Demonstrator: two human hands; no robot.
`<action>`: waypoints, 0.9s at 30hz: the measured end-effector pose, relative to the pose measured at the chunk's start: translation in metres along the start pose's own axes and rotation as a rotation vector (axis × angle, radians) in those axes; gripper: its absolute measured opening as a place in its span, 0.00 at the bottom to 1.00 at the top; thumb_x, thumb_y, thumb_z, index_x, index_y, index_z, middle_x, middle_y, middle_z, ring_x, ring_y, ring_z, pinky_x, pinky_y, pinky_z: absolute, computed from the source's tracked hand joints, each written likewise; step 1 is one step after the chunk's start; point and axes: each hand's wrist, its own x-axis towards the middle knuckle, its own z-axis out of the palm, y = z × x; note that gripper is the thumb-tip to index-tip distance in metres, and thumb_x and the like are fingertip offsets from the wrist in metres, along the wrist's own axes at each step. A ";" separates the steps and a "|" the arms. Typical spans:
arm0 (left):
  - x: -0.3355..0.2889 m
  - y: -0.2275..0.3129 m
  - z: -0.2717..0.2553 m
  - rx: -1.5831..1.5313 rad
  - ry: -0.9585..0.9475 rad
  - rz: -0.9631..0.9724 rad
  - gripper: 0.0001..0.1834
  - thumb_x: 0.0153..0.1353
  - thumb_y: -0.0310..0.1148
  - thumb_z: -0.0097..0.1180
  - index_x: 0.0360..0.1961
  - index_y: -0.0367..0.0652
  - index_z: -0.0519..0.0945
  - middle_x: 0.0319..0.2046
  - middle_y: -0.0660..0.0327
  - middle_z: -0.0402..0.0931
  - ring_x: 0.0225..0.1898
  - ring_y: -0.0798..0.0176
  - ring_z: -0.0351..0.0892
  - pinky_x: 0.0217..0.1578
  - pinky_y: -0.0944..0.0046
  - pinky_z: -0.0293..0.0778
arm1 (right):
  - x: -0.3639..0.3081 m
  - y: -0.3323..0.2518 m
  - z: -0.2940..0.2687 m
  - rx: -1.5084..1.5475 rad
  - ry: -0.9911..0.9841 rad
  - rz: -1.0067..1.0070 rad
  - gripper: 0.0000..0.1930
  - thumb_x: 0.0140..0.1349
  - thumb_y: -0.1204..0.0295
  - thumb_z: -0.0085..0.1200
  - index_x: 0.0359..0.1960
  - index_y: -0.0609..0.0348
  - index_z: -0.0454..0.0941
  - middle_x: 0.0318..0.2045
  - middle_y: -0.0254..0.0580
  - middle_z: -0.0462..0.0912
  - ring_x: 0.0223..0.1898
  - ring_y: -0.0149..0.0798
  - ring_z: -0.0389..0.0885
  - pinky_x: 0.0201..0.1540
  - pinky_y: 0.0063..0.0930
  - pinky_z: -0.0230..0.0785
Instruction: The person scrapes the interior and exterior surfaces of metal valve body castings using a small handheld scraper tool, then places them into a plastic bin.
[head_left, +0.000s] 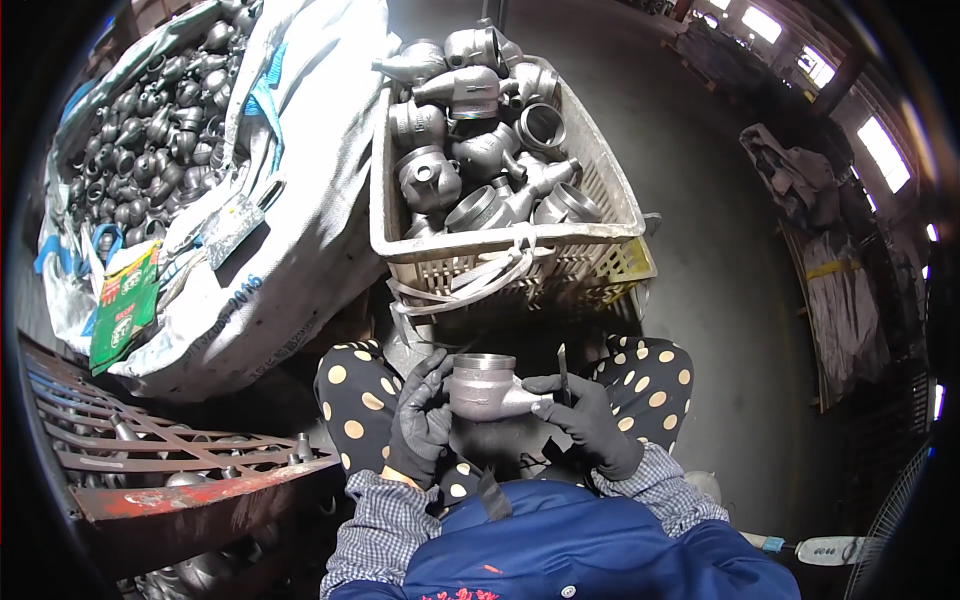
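A grey metal valve body casting [485, 390] is held above my lap, its round threaded mouth facing up and its narrow spout pointing right. My left hand [420, 420], in a dark glove, grips its left side with the fingertips. In my right hand [592, 422], also gloved, a thin flat file-like tool [563, 372] stands nearly upright between the fingers. That hand's fingertips touch the end of the spout too. The tool's lower part is hidden by the glove.
Ahead stands a pale plastic crate [510, 240] heaped with similar castings [475, 95]. A big white woven sack [310, 200] of smaller castings is at left. Below it, a red-edged metal rack [200, 495] holds loose parts. A fan [885, 530] is at lower right.
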 end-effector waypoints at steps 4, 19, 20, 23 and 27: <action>-0.002 0.003 0.014 0.065 -0.053 0.058 0.29 0.60 0.25 0.50 0.63 0.33 0.64 0.58 0.49 0.70 0.60 0.59 0.70 0.63 0.63 0.65 | 0.003 0.005 -0.005 0.287 0.093 0.310 0.15 0.59 0.72 0.58 0.49 0.60 0.79 0.28 0.30 0.79 0.20 0.18 0.66 0.21 0.13 0.56; 0.000 0.002 0.027 0.245 -0.062 -0.020 0.30 0.54 0.16 0.53 0.61 0.35 0.68 0.61 0.53 0.68 0.65 0.56 0.66 0.63 0.64 0.65 | -0.004 0.042 -0.015 0.633 0.078 0.514 0.16 0.72 0.58 0.43 0.46 0.56 0.75 0.21 0.29 0.76 0.15 0.19 0.63 0.15 0.13 0.52; 0.000 0.001 0.027 0.245 -0.057 -0.025 0.30 0.54 0.15 0.53 0.61 0.35 0.68 0.61 0.52 0.68 0.65 0.56 0.65 0.63 0.64 0.64 | -0.004 0.037 -0.012 0.614 0.109 0.546 0.16 0.72 0.57 0.43 0.44 0.55 0.75 0.20 0.28 0.75 0.14 0.19 0.62 0.15 0.13 0.51; -0.001 0.001 0.028 0.249 -0.038 -0.011 0.27 0.57 0.17 0.54 0.60 0.34 0.69 0.61 0.52 0.69 0.63 0.55 0.67 0.63 0.64 0.64 | -0.003 0.037 -0.012 0.572 0.114 0.590 0.16 0.71 0.55 0.42 0.40 0.52 0.75 0.17 0.26 0.72 0.13 0.19 0.60 0.14 0.14 0.49; -0.001 -0.003 0.022 0.269 0.016 -0.008 0.25 0.60 0.18 0.54 0.60 0.32 0.69 0.59 0.52 0.70 0.59 0.57 0.72 0.60 0.66 0.68 | -0.002 0.040 -0.015 0.523 0.105 0.607 0.17 0.71 0.53 0.43 0.39 0.51 0.76 0.15 0.25 0.67 0.12 0.20 0.56 0.13 0.15 0.47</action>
